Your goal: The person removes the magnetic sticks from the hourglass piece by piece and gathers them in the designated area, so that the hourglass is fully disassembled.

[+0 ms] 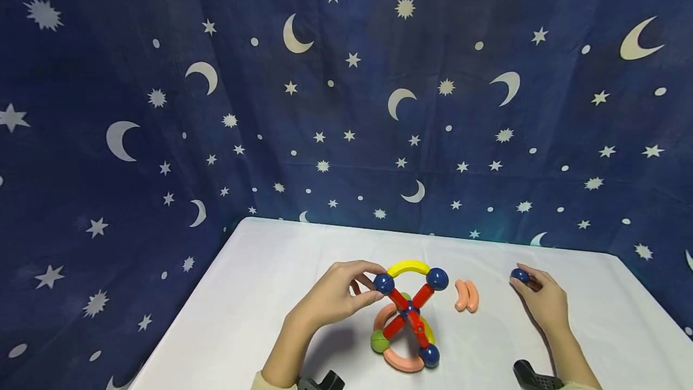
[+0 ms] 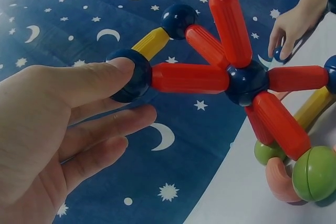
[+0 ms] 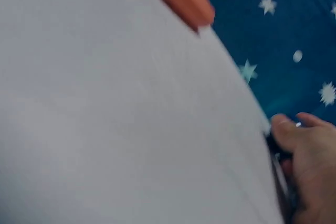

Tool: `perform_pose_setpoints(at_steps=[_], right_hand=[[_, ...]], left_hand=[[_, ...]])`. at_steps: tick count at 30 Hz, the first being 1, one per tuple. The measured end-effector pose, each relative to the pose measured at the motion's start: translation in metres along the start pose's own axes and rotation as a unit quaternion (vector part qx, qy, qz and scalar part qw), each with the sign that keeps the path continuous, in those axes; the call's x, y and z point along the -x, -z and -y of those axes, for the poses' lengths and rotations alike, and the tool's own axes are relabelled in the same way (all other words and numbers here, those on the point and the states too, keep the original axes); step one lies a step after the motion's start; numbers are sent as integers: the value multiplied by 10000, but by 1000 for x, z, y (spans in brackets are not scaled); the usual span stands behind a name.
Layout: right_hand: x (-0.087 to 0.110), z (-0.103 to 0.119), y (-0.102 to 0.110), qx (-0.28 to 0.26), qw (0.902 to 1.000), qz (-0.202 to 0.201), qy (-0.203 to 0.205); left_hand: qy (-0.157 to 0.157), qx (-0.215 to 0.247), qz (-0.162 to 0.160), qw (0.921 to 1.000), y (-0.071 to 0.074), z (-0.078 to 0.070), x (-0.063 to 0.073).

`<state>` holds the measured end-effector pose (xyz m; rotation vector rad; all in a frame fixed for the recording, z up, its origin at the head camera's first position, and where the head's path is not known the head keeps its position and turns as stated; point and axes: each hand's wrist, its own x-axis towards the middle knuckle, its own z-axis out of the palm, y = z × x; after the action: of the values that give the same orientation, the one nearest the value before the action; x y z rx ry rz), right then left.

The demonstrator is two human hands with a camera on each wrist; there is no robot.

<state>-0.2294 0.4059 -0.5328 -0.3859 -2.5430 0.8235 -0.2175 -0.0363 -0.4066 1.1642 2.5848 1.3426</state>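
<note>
A frame of magnetic balls and rods stands on the white table, with red rods (image 2: 191,78) meeting at a blue centre ball (image 2: 247,83). My left hand (image 1: 335,295) pinches the blue ball (image 1: 384,283) at its upper left between thumb and fingers. From there a yellow curved rod (image 1: 408,266) arches to another blue ball (image 1: 437,278). One red rod (image 2: 230,27) points up with a bare end. Lower down are a green ball (image 1: 381,342) and a pink curved rod (image 1: 403,361). Off to the right, my right hand (image 1: 547,306) holds a loose blue ball (image 1: 520,275) by its fingertips.
Two loose pink curved rods (image 1: 467,296) lie side by side between the frame and my right hand. A dark blue cloth (image 1: 357,107) with moons and stars hangs behind the white tabletop (image 1: 281,251). The right wrist view is blurred.
</note>
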Motion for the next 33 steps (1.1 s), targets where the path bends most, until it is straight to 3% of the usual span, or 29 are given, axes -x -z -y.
perform_pose_setpoints(at_steps=[9, 19, 26, 29, 33], right_hand=[[32, 13, -7, -23, 9994, 248, -235], [26, 10, -5, -82, 9993, 265, -250], [24, 6, 4, -393, 9964, 277, -701], [23, 7, 5, -789, 9916, 79, -1027], [22, 14, 10, -1504, 9797, -542, -1206]], left_hand=[[55, -47, 75, 9999, 9, 1, 5], [-2, -185, 4, 9998, 7, 1, 5], [21, -154, 9, 9999, 2, 0, 2], [5, -194, 10, 9998, 2, -1, 2], [-54, -206, -6, 9998, 3, -2, 2]])
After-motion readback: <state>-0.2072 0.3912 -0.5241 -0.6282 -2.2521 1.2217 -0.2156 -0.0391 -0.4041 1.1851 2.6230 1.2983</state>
